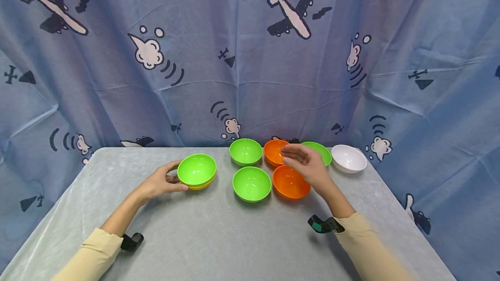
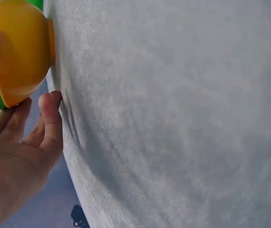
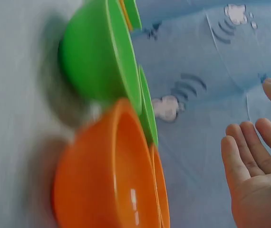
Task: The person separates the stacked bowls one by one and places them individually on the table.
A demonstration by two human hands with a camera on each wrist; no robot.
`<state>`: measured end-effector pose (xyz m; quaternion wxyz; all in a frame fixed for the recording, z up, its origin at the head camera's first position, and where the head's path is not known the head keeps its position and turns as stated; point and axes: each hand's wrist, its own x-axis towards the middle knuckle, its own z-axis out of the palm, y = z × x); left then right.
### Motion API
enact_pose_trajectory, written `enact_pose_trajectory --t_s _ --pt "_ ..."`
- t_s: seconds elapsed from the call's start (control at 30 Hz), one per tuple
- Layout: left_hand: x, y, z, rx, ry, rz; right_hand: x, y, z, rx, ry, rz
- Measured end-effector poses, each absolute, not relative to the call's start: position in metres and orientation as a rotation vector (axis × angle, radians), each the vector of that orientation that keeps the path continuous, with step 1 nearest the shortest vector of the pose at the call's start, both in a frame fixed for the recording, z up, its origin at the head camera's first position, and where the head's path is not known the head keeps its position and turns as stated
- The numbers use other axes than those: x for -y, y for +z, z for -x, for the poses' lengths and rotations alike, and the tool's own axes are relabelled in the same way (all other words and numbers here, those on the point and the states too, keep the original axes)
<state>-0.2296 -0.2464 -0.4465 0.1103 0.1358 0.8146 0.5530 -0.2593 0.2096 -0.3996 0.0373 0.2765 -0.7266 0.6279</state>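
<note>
A green bowl [image 1: 196, 169] is seen nested in a yellow bowl [image 1: 202, 185] near the left of the desk [image 1: 218, 237]; the pair is steadied by the left hand [image 1: 160, 182], thumb on the near rim and fingers curled round the side, so the stack is held in place; the left wrist view confirms a grip on the yellow underside [image 2: 24, 50]. The right hand [image 1: 306, 164] is held above the orange bowl [image 1: 291, 181], fingers relaxed and spread, nothing grasped; its palm [image 3: 259, 190] is shown bare. The far orange bowl [image 1: 274, 151] and a green one [image 1: 321, 151] behind are partly covered by that hand; the right wrist picture is blurred; how much of the yellow bowl sits hidden cannot be told.
</note>
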Motion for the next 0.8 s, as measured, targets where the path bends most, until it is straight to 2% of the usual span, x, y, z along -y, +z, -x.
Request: enact_pose_trajectory --t_s 0.4,0.8 --pt "0.246 -0.446 0.228 -2.416 1.616 -0.38 -0.104 -0.409 0.249 2.22 2.157 -0.953" --pt "0.246 -0.445 0.228 -2.427 1.609 -0.38 -0.04 -0.415 0.248 2.509 1.883 -0.96"
